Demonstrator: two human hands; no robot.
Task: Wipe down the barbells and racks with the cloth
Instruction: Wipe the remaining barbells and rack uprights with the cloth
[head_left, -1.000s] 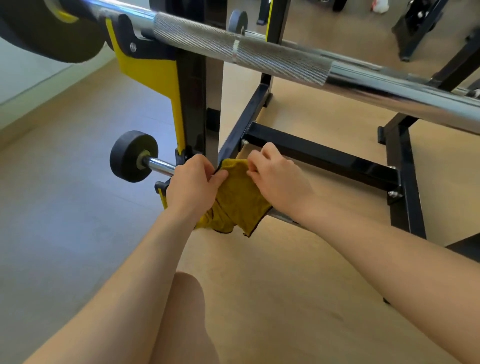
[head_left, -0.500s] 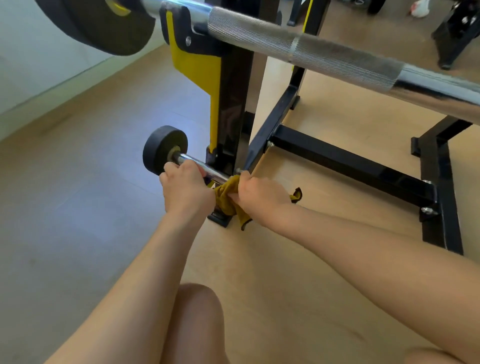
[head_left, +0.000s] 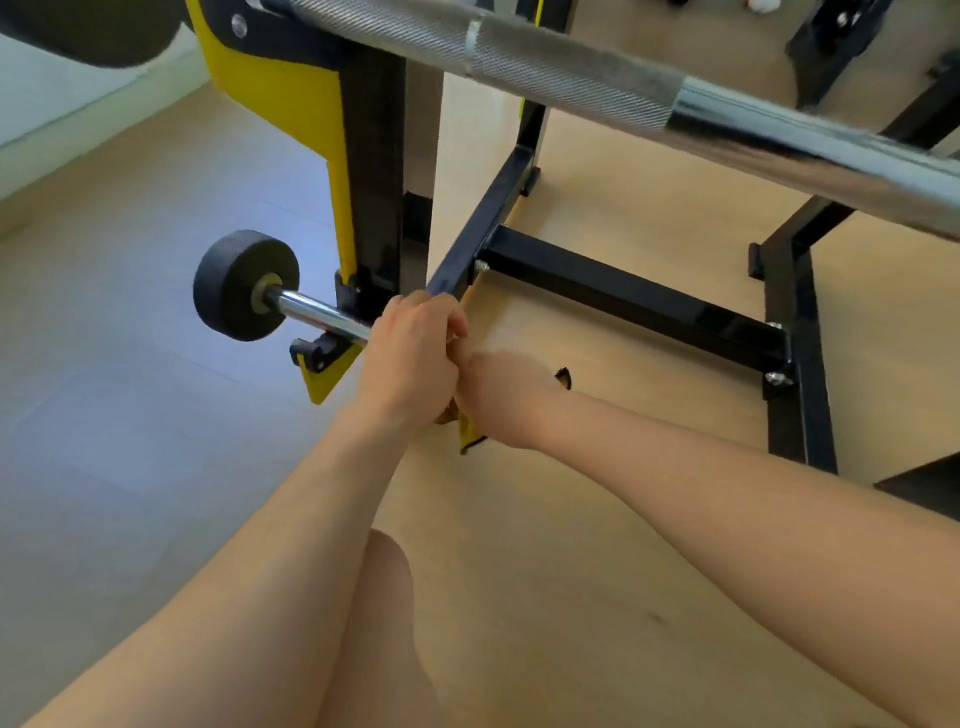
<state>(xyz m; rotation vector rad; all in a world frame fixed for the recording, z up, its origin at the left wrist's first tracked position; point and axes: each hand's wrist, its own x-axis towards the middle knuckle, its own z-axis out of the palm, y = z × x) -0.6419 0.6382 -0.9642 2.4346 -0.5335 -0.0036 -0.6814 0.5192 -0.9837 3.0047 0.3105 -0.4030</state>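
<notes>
Cloth (head_left: 466, 432) is bunched low at the rack's foot, gripped by my right hand (head_left: 501, 397) while my left hand (head_left: 410, 358) clenches the lower barbell (head_left: 317, 314); next I'd drag it along the chrome

Yellow cloth (head_left: 464, 434) bunched on low barbell (head_left: 317, 315)

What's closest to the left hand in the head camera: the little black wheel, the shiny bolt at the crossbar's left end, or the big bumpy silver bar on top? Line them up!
From the left hand:
1. Shiny bolt, just above and right of the hand.
2. Little black wheel, out to the left on the low chrome bar.
3. Big bumpy silver bar, high up at the top.
</notes>
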